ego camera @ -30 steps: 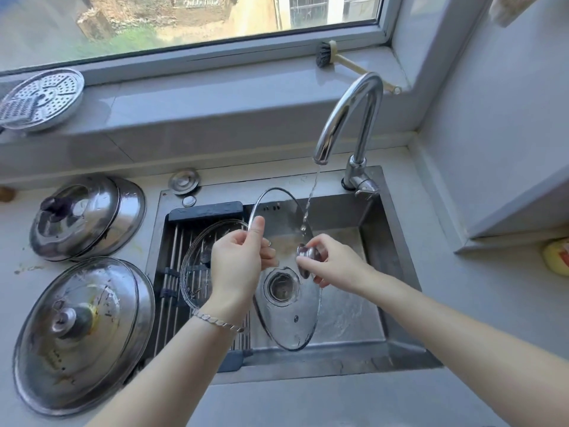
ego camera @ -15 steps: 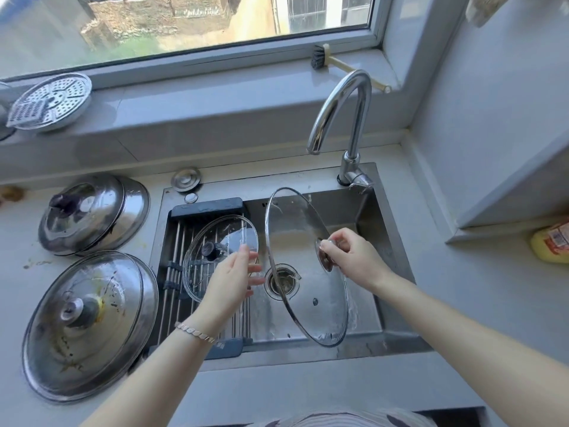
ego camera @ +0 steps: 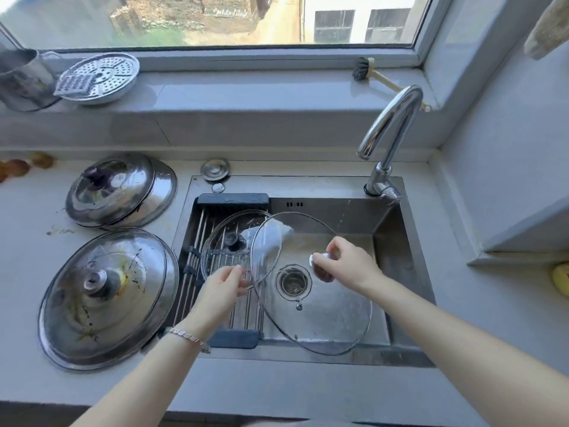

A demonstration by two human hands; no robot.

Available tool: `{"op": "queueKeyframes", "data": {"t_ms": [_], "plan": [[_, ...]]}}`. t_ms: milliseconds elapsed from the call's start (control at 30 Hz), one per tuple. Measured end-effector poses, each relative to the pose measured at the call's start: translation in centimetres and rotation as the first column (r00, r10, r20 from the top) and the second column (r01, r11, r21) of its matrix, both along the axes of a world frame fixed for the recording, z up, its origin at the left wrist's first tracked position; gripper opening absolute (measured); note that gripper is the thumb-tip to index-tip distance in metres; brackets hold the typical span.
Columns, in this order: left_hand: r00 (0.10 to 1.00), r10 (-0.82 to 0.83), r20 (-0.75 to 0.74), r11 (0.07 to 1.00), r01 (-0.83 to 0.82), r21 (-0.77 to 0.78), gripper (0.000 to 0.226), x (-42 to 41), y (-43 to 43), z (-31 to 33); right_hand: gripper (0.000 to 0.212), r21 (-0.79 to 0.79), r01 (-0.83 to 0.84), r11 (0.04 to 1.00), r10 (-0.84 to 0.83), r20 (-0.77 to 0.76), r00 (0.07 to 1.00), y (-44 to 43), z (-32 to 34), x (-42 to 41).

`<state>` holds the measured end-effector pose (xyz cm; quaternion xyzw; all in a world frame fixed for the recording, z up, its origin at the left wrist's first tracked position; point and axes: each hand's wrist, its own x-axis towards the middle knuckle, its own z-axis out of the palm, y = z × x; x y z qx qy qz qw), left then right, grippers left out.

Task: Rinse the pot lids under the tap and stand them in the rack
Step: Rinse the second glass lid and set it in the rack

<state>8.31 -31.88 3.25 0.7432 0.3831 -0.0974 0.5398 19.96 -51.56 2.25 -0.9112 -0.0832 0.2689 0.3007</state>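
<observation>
Head view: a soiled steel lid (ego camera: 107,297) and a second steel lid (ego camera: 120,189) lie on the table (ego camera: 277,386) left of the sink (ego camera: 397,241). A small glass lid (ego camera: 221,251) leans in the rack (ego camera: 197,241), just beside the big glass lid (ego camera: 332,322). The big lid hangs tilted over the drain (ego camera: 292,282), knob (ego camera: 315,258) facing right, long axis running far-left to near-right. The right hand (ego camera: 348,263) has its fingers clamped on the knob. The left hand (ego camera: 221,288) curls its fingers loosely at the rim; contact cannot be told.

Clear glass lid (ego camera: 320,315), silver sink (ego camera: 397,241), dark blue-grey rack (ego camera: 233,199).
</observation>
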Motion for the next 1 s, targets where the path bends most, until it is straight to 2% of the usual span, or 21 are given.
{"op": "queueKeyframes", "data": {"t_ms": [133, 233, 300, 567, 767, 900, 933, 1000], "plan": [[1.0, 0.008, -0.03, 0.997, -0.006, 0.078, 0.022, -1.5, 3.4, -0.4, 0.034, -0.167, -0.108, 0.98, 0.143, 0.216, 0.966, 5.1, 1.3, -0.8], [0.999, 0.019, -0.037, 0.997, -0.016, 0.076, 0.02, -2.6, 6.1, -0.8, 0.041, -0.292, -0.224, 0.93, 0.326, 0.369, 0.871, 9.6, 1.1, -0.9], [0.999, 0.019, -0.04, 0.997, -0.016, 0.073, 0.019, -3.2, 7.6, -1.0, 0.039, -0.349, -0.298, 0.889, 0.427, 0.392, 0.815, 12.5, 0.2, -1.0], [0.999, 0.013, -0.046, 0.999, -0.011, 0.039, 0.02, -4.4, 11.7, -2.1, 0.043, -0.445, -0.4, 0.801, 0.523, 0.196, 0.83, 21.4, -5.7, -2.2], [0.998, 0.051, -0.035, 0.999, -0.051, -0.014, 0.016, -5.0, 13.5, -3.4, 0.047, -0.423, -0.332, 0.843, 0.42, 0.13, 0.898, 22.9, -7.8, -3.8], [0.998, 0.045, -0.054, 0.998, -0.047, -0.035, 0.015, -5.2, 13.9, -4.5, 0.042, -0.35, -0.311, 0.884, 0.355, 0.067, 0.932, 22.2, -7.4, -4.3], [0.997, 0.049, -0.063, 0.998, -0.052, -0.046, 0.016, -5.1, 13.9, -4.7, 0.041, -0.364, -0.342, 0.866, 0.375, 0.023, 0.927, 22.2, -7.0, -4.0], [0.996, 0.057, -0.074, 0.996, -0.062, -0.067, 0.016, -5.2, 13.8, -5.0, 0.037, -0.485, -0.444, 0.753, 0.483, -0.05, 0.874, 22.5, -5.7, -3.5]]}}
